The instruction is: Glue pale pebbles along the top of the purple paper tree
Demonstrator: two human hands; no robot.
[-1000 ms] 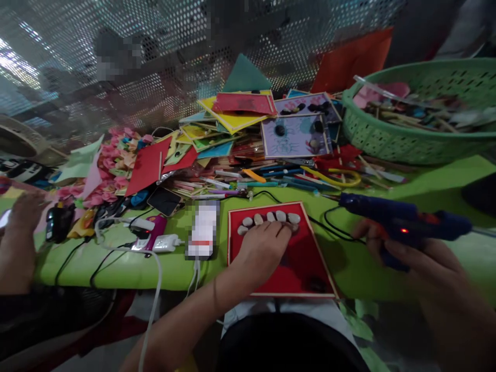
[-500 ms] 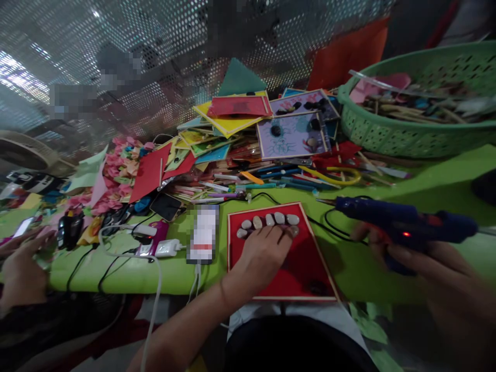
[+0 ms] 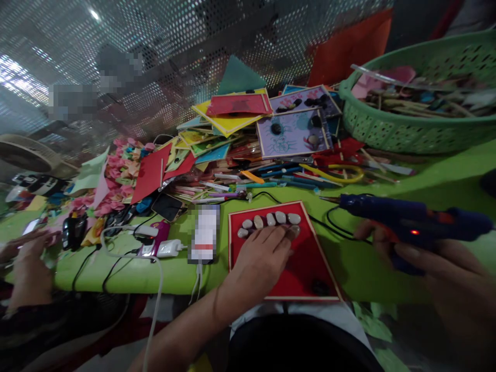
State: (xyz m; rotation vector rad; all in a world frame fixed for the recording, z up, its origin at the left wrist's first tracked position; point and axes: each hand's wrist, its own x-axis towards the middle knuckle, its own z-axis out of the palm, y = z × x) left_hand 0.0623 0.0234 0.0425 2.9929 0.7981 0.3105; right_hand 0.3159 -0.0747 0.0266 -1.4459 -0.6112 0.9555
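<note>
My left hand [image 3: 265, 256] reaches over a red card [image 3: 306, 263] edged with thin wooden sticks. Its fingertips are closed on a small pebble [image 3: 295, 230] near the right end of a curved row of several pale pebbles [image 3: 270, 219]. The palm side of this hand is hidden. At the card's lower right lies a dark round thing [image 3: 321, 287], too dim to name. To the right of the card, my right hand [image 3: 430, 256] grips a dark blue glue gun [image 3: 399, 212] with a lit red light. Its metal nozzle points left, above the green table.
A phone [image 3: 204, 232] and a purple power strip [image 3: 159, 237] with cables lie left of the card. Behind are decorated cards [image 3: 292, 132], pens and sticks. A green basket [image 3: 406, 132] stands back right. Another person's hand [image 3: 31, 274] is at far left.
My left hand stays at the pebble row, fingertips still on the same pebble. The whole view has shifted slightly; the glue gun appears a little further right.
</note>
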